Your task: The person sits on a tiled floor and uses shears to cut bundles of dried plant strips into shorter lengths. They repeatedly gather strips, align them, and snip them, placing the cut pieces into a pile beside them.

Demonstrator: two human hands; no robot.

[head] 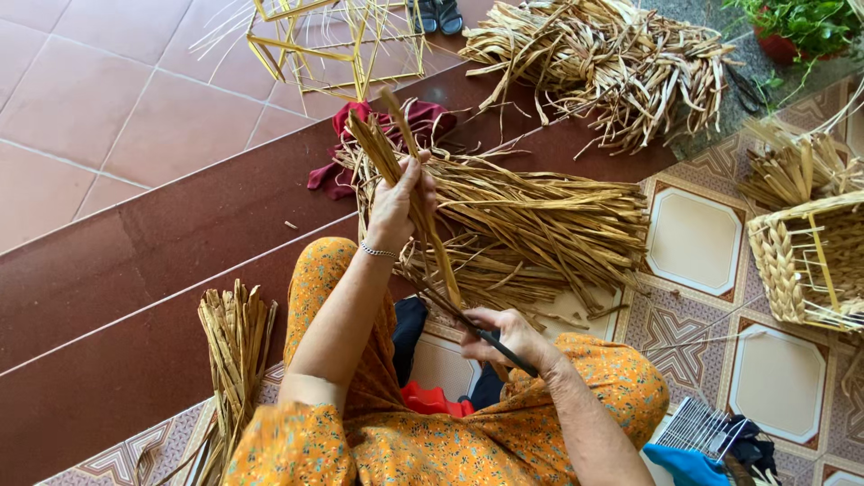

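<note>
Two hands worked one bunch of dried straw-coloured strands: the right hand (506, 335), nearest the body, was closed around a thin dark tool (490, 337), seemingly a blade or scissors, whose tip met the low end of the strands, while the left hand (396, 202), further out and higher, was clamped around the held strands (423, 211) so they stood taut and nearly upright between the two grips, which probably kept them steady for the tool. Just beyond and to the right of the left hand lay a big loose heap of the same fibre (540, 225) on the patterned floor, within easy reach. Left of the person's elbow a smaller tidy bundle (236, 333) rested apart, perhaps sorted. Behind the left hand a red cloth (342, 171) was crumpled. Far right stood a part-woven basket (805, 261); farthest off sat another heap (612, 63) and a yellow frame (333, 45). No packages, labels or signs showed.
</note>
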